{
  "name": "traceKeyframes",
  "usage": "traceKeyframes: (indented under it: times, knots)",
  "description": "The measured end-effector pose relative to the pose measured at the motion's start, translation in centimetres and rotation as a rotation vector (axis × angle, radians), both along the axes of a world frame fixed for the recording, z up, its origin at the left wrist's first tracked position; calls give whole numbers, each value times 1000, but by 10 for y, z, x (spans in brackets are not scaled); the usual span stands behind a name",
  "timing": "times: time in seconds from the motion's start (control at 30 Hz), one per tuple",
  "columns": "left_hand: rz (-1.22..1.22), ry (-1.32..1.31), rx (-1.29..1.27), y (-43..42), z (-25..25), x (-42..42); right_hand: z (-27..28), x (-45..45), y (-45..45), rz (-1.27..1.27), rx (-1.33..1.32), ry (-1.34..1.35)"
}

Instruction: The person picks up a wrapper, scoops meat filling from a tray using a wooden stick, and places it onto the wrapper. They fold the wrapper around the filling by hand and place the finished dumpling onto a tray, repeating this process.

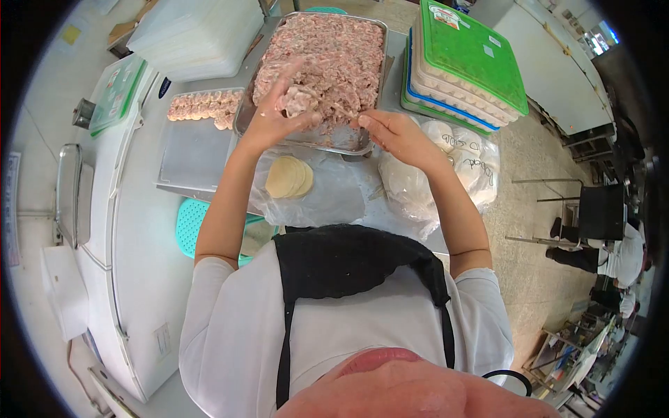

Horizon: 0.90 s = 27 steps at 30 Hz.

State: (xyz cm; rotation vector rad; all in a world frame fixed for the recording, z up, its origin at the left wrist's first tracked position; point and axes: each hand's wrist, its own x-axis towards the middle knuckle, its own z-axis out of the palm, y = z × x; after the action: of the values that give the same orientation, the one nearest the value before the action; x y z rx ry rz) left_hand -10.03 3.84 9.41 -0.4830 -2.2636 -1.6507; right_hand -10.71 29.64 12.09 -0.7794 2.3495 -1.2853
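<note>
A metal tray (382, 73) full of minced meat filling (327, 45) stands at the top middle. Over its lower left part is my left hand (277, 118), its thumb and fingers apart around a wrapper with filling (300, 101). My right hand (387, 130) pinches a thin stick-like tool (343, 110) at the tray's lower right, the tool's far end pointing into the meat. Below the tray, a small stack of round dough wrappers (287, 177) lies on clear plastic (327, 198).
At the left, filled pieces (202, 105) sit in rows on a plastic tray (195, 153). White stacked containers (191, 35) stand behind. Green-lidded boxes (474, 56) and bagged white bundles (446, 164) are at the right. People (624, 254) are farther off at the right.
</note>
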Motion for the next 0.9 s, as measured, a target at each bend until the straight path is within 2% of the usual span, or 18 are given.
traceKeyframes:
  times: [0.03,0.1,0.17,0.2,0.23,0.27,0.4,0.43,0.47,0.5,0.6,0.63,0.67,0.7,0.73,0.8,0.83,0.9]
  knots:
    - [10,0,-6,0,4,0,3,1,1,35,32,42]
    - [-191,-103,-80,-3,11,0,-2,0,0,76,58,83]
    - [-224,-111,-163,-4,26,2,-25,-1,-4,96,-65,302]
    - [-264,-114,-240,-5,30,2,-31,-3,-4,101,-68,300]
    - [-259,-116,-242,-8,29,2,-34,-7,-5,130,-48,244]
    - [-256,-122,-380,-11,26,0,-40,-13,-6,158,-28,190]
    - [-175,-68,-711,-15,-1,-18,-77,-46,-1,176,-133,296]
    - [-171,-68,-712,-17,-17,-22,-72,-50,0,90,13,455]
    - [-11,-205,-467,-21,-37,-26,-67,-53,1,3,160,613]
    - [148,-329,-215,-27,-52,-33,-59,-48,-4,8,158,623]
    - [13,-379,-224,-42,-76,-50,-61,-36,-18,-68,79,830]
    - [12,-381,-219,-35,-61,-46,-86,-51,-20,-84,171,808]
    - [55,-505,-347,-20,-31,-38,-101,-58,-19,-105,265,780]
    - [103,-617,-474,-12,-13,-33,-90,-63,-11,-141,542,757]
    - [108,-608,-471,-14,-13,-29,-84,-66,-3,-140,542,768]
    - [119,-369,-359,-19,-15,-19,-78,-60,11,-119,531,615]
    - [113,-371,-356,-18,-8,-10,-74,-55,14,-121,537,612]
    - [-24,-218,-242,-18,12,2,-57,-45,20,-123,102,493]
